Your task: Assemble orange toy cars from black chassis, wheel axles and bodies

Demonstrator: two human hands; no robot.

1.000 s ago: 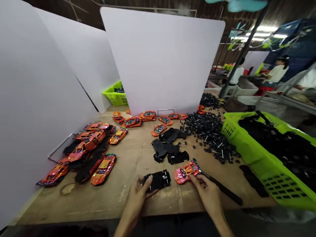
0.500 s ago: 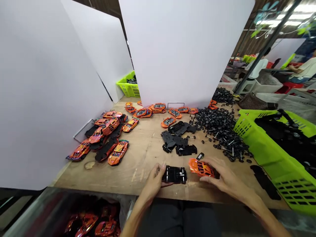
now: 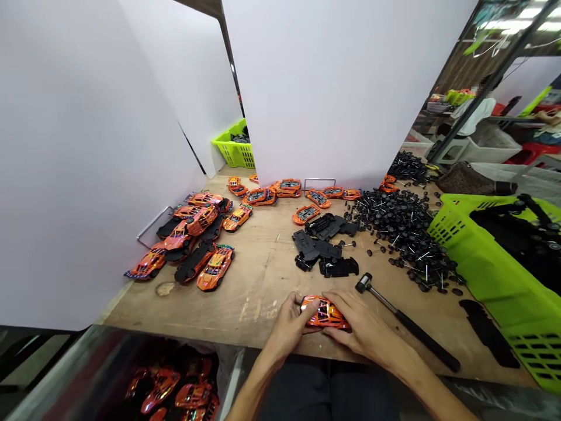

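Observation:
Both hands grip one orange toy car body [image 3: 325, 313] low over the front of the wooden table. My left hand [image 3: 291, 323] closes round its left end, thumb on top. Around the right end wraps my right hand [image 3: 356, 321], fingers along the far side and thumb at the near side. The black chassis is hidden beneath the body, so I cannot tell how the two sit together. To the right lies a hammer [image 3: 409, 324] with a black handle. Black chassis plates [image 3: 322, 245] are heaped just beyond my hands.
Orange cars [image 3: 193, 231] are piled at left, with car bodies [image 3: 287, 187] along the white divider [image 3: 342, 88]. Wheel axles [image 3: 398, 222] form a heap at right beside a green crate [image 3: 486, 280]. Below the table edge, a bin [image 3: 232, 374] holds more orange bodies.
My right hand has brought the orange body left onto the black chassis in my left hand. The hammer, mostly covered earlier, now shows fully. The view has shifted slightly.

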